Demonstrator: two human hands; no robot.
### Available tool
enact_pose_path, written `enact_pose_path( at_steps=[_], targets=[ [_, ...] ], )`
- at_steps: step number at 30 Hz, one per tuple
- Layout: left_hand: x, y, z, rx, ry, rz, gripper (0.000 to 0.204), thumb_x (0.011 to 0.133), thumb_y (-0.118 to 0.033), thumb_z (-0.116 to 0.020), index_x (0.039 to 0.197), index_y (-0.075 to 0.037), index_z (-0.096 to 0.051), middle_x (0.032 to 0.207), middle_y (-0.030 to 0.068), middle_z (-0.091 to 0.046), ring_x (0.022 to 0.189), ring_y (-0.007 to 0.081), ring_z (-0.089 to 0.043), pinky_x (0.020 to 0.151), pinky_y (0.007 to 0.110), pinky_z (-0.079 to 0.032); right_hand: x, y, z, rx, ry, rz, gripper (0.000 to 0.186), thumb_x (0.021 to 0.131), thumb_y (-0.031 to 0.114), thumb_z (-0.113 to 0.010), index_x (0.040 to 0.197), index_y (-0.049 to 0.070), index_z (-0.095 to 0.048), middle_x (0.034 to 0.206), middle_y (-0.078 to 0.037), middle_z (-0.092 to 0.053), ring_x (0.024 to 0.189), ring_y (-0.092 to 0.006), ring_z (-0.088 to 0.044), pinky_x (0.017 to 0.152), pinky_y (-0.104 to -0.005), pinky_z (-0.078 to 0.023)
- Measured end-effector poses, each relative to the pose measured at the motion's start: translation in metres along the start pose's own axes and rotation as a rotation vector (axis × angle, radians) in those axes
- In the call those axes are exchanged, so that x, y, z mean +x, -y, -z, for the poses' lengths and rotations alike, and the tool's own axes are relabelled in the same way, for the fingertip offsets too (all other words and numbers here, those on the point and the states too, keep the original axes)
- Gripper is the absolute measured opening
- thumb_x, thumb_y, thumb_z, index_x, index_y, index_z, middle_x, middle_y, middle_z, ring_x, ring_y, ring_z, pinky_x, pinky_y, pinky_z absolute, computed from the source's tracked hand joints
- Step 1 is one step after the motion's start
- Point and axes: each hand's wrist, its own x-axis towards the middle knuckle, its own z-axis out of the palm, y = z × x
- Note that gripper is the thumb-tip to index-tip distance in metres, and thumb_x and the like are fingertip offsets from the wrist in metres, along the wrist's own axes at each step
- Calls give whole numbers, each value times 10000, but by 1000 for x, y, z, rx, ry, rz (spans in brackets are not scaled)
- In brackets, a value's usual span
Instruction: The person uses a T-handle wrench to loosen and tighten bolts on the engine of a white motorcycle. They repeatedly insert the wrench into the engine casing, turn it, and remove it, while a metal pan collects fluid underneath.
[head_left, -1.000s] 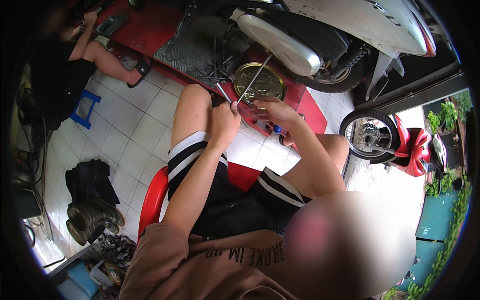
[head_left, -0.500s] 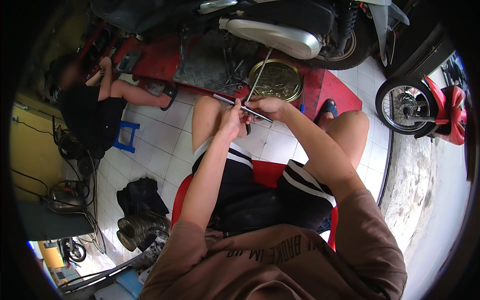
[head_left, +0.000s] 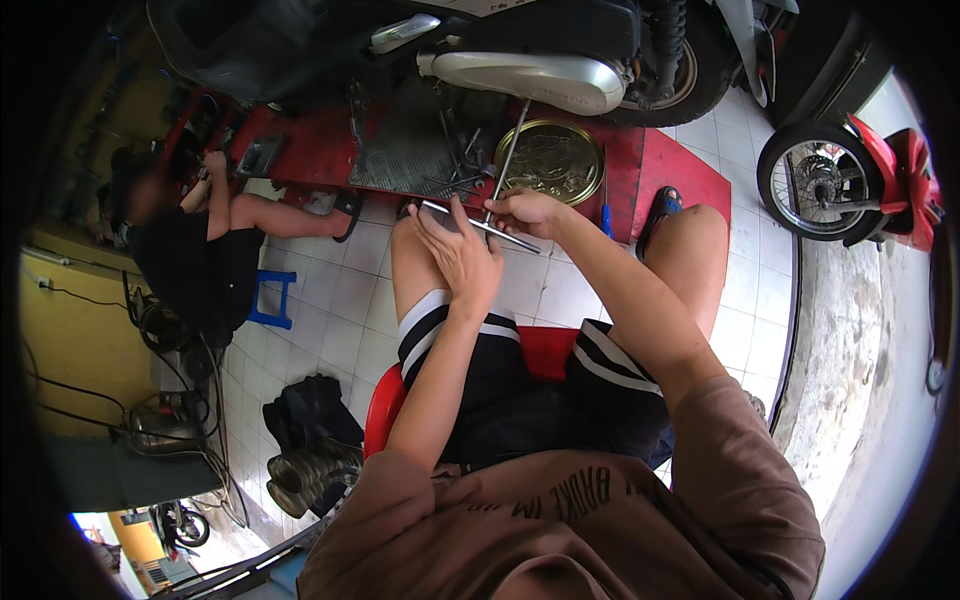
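Note:
A T-handle wrench [head_left: 513,151] points away from me, its long shaft reaching to the lower edge of the motorcycle's silver side cover [head_left: 530,80]. The crossbar [head_left: 517,239] lies at a slant near my knees. My right hand [head_left: 530,213] is closed around the wrench where shaft and crossbar meet. Fingers stretched out, my left hand [head_left: 458,252] lies against the left part of the crossbar without wrapping round it. The far tip of the shaft is hidden beneath the cover.
A round gold tray [head_left: 600,180] with small parts stands right of the shaft on a red platform [head_left: 690,180]. Several tools lie on the metal plate [head_left: 400,165]. A person [head_left: 190,240] sits at the left by a blue stool [head_left: 272,298]. A red motorcycle [head_left: 905,185] stands at right.
My left hand has let go of the crossbar and spread its fingers. The right hand keeps its grip near the joint. The whole view has shifted slightly.

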Motion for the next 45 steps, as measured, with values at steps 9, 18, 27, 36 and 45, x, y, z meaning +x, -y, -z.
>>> enact_pose_path(
  at_steps=[9,18,27,36,45],
  targets=[
    [17,28,-26,105,60,-67,333,603,-120,-704,891,-9,-580,1141,172,-506,1205,335,-375,1109,542,-138,0,1,-8,-76,-42,-3,112,909,132,-570,833,56,-602,663,13,-531,564,-73,-494,487,-220,-407],
    [18,41,-40,45,22,-169,144,696,-100,-684,814,-84,-605,743,60,-635,798,231,-544,877,412,-316,4,-10,12,-110,-9,-21,106,886,146,-616,884,41,-607,679,2,-539,566,-81,-490,497,-231,-406],
    [23,45,-41,-28,81,-188,118,725,-142,-702,778,-103,-604,643,50,-607,725,223,-563,791,382,-312,7,-6,15,-254,-44,-56,122,876,151,-624,865,30,-622,672,-11,-564,549,-89,-493,483,-239,-389],
    [14,44,-81,-795,305,298,125,839,-68,-557,905,29,-603,752,155,-665,683,256,-640,598,351,-475,-8,19,-1,-190,-68,49,186,886,218,-631,835,39,-614,708,-30,-589,593,-108,-519,509,-250,-398],
    [-13,17,-85,-1516,950,868,276,954,-302,-434,938,-56,-558,842,74,-630,751,177,-622,633,301,-478,-1,12,14,-211,15,-31,215,841,216,-693,777,30,-606,686,-15,-586,505,-47,-430,389,-195,-287]
  ],
)
